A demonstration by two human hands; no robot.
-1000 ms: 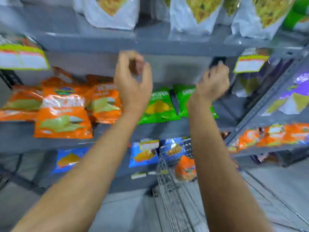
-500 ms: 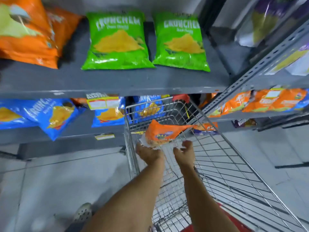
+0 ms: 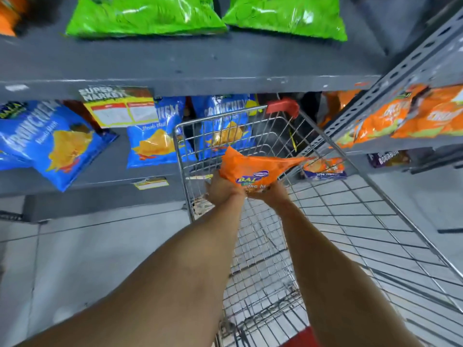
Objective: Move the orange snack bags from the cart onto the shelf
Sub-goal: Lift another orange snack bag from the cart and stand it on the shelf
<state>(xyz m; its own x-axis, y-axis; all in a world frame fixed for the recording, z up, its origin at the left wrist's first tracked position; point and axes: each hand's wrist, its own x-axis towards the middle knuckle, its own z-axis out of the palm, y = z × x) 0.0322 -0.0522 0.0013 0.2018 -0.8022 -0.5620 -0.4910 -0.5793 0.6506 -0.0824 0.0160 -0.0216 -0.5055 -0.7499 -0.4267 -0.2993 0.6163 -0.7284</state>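
An orange snack bag (image 3: 253, 167) is held over the far end of the wire cart (image 3: 325, 221). My left hand (image 3: 221, 189) grips its near left edge and my right hand (image 3: 271, 195) grips its near right edge from below. The bag tilts up, with its far corner stretching to the right. The grey shelf (image 3: 200, 68) runs across the top of the view above the cart. A corner of other orange bags (image 3: 7, 16) shows at the shelf's far left.
Two green bags (image 3: 145, 16) lie on the grey shelf. Blue bags (image 3: 57, 144) sit on the lower shelf to the left, under a price tag (image 3: 120, 108). A side rack at right holds more orange bags (image 3: 411, 113). Grey floor lies to the left of the cart.
A second ago both hands were up at the shelf. They dropped into the cart and took hold of the orange bag, which has since risen slightly; the view has tilted down.
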